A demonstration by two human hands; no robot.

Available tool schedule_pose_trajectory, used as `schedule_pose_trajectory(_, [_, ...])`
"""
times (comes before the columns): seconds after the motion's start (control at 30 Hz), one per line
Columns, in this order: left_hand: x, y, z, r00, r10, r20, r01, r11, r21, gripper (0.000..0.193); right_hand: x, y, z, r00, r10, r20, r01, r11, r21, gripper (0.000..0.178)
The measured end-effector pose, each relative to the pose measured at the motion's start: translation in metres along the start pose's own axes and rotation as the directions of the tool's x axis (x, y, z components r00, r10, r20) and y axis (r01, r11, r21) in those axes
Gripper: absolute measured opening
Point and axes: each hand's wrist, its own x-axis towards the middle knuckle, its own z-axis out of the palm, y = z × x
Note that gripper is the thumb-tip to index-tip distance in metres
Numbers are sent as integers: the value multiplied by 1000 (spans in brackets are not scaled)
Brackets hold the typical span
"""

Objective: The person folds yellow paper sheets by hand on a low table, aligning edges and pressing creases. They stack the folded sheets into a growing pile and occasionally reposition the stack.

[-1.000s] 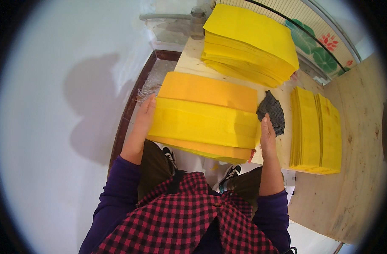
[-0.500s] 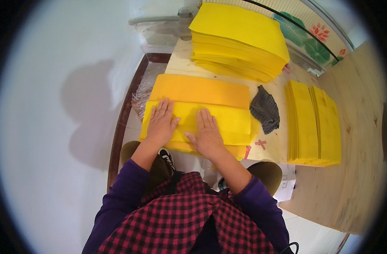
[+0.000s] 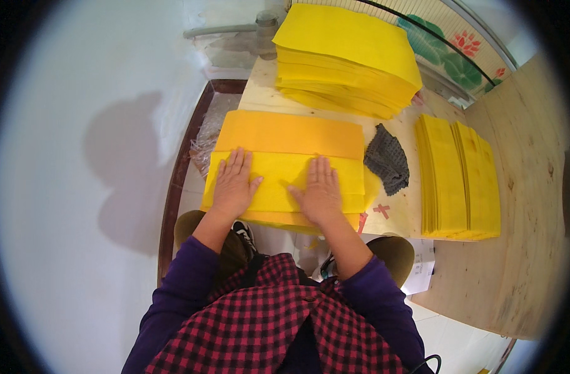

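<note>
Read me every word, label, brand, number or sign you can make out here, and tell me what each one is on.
No words or numbers can be read.
White rectangular box below the pale wooden tabletop: dark print, too small to read.
Tabletop: a red cross-shaped mark, no lettering.
Black-and-white shoe: pale marks, too blurred.
Wide yellow fabric-like sheet under the left hand and right hand: no print visible.
</note>
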Motion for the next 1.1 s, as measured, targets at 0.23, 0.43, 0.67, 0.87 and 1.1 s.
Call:
schedule_pose_trajectory(0.23, [1,-1,-1,999,-26,22,26,999,-18,67,-3,42,-8,988,151,-16,-151,988,-14,89])
schedule_pose_trajectory(0.43, [10,43,5,997,33,66,-33,999,1,64,-5,42,-3,989,133,-67,-134,991,-6,88])
schedule_pose_trajectory(0.67, [5,54,10,999,7,53,-6,1000,-19,67,-5,46,3,991,104,-89,-109,993,-54,84])
schedule_pose_trajectory(0.87, [-5,3,-5,964,-259,57,260,966,-15,74,-5,47,5,990,98,-104,-102,994,-32,84])
schedule_pose_trajectory(1.1, [-6,1,-6,959,-273,72,272,962,28,74,5,-2,-6,998,-52,-43,52,999,-15,87])
